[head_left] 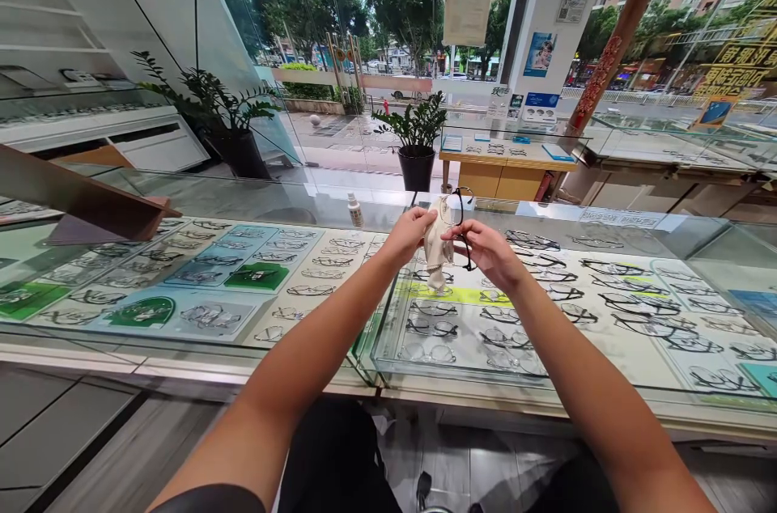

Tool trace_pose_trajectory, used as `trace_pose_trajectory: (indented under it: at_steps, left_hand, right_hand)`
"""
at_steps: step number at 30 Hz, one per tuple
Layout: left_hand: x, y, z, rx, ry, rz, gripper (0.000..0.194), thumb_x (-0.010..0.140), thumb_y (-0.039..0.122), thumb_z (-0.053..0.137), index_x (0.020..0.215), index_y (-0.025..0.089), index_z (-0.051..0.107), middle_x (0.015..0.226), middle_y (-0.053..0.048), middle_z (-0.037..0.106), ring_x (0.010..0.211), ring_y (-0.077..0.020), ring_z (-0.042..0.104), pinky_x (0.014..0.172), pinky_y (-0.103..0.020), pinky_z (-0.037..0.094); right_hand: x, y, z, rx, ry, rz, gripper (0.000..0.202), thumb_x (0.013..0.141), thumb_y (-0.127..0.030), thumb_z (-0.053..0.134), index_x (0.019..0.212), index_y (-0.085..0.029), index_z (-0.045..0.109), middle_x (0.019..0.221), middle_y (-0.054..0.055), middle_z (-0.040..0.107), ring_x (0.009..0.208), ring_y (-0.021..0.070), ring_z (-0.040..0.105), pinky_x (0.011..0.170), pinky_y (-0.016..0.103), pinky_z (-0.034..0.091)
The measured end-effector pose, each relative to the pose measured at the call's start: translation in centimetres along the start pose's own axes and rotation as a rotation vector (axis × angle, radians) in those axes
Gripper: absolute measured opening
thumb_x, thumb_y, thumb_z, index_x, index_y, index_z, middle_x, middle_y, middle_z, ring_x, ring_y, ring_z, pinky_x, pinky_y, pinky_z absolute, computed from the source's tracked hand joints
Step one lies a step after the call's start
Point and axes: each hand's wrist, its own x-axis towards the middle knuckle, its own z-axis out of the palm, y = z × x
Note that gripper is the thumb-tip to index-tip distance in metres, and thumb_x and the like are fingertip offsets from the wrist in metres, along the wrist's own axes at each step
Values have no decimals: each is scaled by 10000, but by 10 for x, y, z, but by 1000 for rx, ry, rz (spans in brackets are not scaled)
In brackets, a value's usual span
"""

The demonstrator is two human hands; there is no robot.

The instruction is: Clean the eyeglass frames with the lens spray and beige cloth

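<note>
Both of my hands are raised over a glass display counter (340,209). A pair of black-framed glasses (460,209) is pinched in my right hand (486,250), its temple hanging down. My left hand (408,234) grips a pale cleaning cloth (437,250) pressed against one lens of the glasses; the cloth droops below the fingers. The hands nearly touch each other around the glasses.
Under the glass lie several rows of eyeglass frames (437,327) on trays. A small white bottle (355,210) stands on the counter to the left of my hands. A potted plant (416,142) stands behind, another plant (227,120) farther left, and a wooden piece (85,201) juts in at left.
</note>
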Motion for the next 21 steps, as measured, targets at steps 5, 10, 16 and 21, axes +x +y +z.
trace_pose_trajectory:
  at_steps: [5,10,16,21]
  left_hand:
    - [8,-9,-6,81,24,-5,356,817,426,833,897,211,561,763,22,580,646,-130,517,627,-274,431]
    - [3,-10,-8,452,56,499,312,927,443,742,1106,210,637,1197,-99,695,1074,-228,647,877,-341,510]
    - [-24,-4,6,492,-515,494,467,931,529,761,1253,201,679,1188,-102,748,1035,-264,695,915,-395,547]
    - [-25,-11,14,518,-487,578,333,1030,478,596,1127,177,700,1041,-70,730,923,-225,632,844,-356,487]
  right_hand:
    - [-2,-5,3,37,-12,12,312,841,-501,865,1012,-251,789,1116,75,823,1164,266,739,1147,438,524]
    - [-2,-16,-1,105,70,-82,305,816,-487,887,986,-262,769,1099,50,812,1186,258,746,1170,423,528]
    - [1,-20,-8,126,154,-185,323,839,-489,840,1056,-259,773,1146,66,820,1224,260,719,1158,433,544]
    - [1,-20,-10,131,174,-178,317,853,-480,823,1071,-253,785,1160,70,826,1189,251,723,1096,414,576]
